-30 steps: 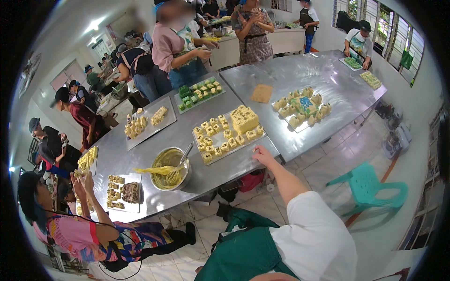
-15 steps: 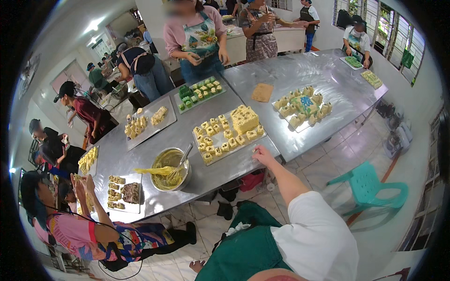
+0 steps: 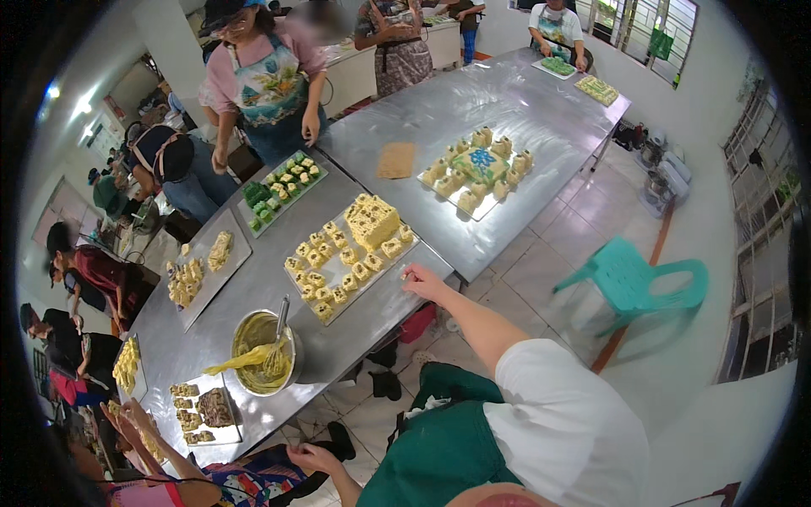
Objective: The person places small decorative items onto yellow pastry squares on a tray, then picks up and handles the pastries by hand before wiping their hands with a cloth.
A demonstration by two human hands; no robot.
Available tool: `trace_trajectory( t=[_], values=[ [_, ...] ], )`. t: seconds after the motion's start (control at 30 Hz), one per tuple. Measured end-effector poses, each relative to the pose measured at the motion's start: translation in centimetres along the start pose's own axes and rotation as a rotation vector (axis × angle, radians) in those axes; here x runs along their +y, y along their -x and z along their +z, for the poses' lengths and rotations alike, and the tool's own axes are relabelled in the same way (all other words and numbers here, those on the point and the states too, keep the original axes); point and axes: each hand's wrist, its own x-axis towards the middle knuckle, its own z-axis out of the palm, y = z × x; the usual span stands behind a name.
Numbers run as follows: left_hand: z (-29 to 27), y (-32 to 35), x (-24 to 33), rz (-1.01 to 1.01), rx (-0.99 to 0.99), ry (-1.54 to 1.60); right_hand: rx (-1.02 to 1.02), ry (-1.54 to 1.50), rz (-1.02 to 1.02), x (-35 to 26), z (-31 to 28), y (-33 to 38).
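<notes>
At table's [image 3: 346, 340] near edge, resting right hand [image 3: 427, 283], grip unclear, beside seemingly finished cakes [image 3: 372, 224]; dangling left hand [image 3: 313, 459] half-open.

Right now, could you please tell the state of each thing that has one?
Mixing bowl: holding yellow mixture.
Whisk: resting in the bowl.
Large yellow cake: frosted, seemingly uncut.
Small yellow cakes: frosted, separate pieces.
Teal chair: upright.
Brown sheet: lying flat.
Right hand: at the metal table, grip unclear.
Left hand: lowered, fingers bent.

Big yellow cake [image 3: 372, 224], dark-specked top, on pale tray [image 3: 336, 269]; small yellow cakes [image 3: 361, 271] (dark-topped too) rowed beside; tray on table [image 3: 355, 330].
</notes>
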Motion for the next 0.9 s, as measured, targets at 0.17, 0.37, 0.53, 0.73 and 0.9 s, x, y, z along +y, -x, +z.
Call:
trace_trajectory(
  t=[0.17, 0.37, 0.53, 0.73, 0.9],
  values=[
    [1.6, -4.7, 3.6, 0.063, -0.004, 0.092, -0.026, -0.026, 0.067, -1.5, 0.6, -0.2],
    [5.9, -7.1, 2.0, -0.015, 0.095, -0.019, -0.077, 0.008, 0.066, -1.5, 0.0, -0.6],
    [6.6, -8.3, 3.6, -0.055, 0.128, -0.013, -0.063, -0.055, 0.183, -4.3, 0.3, 0.9],
    [8.7, -11.6, 4.5, -0.058, 0.152, 0.126, -0.062, -0.107, 0.148, -4.5, 0.6, 1.4],
    [9.9, -12.7, 4.3, -0.158, 0.264, -0.185, -0.068, -0.142, 0.145, -4.1, 1.6, 0.3]
  ],
)
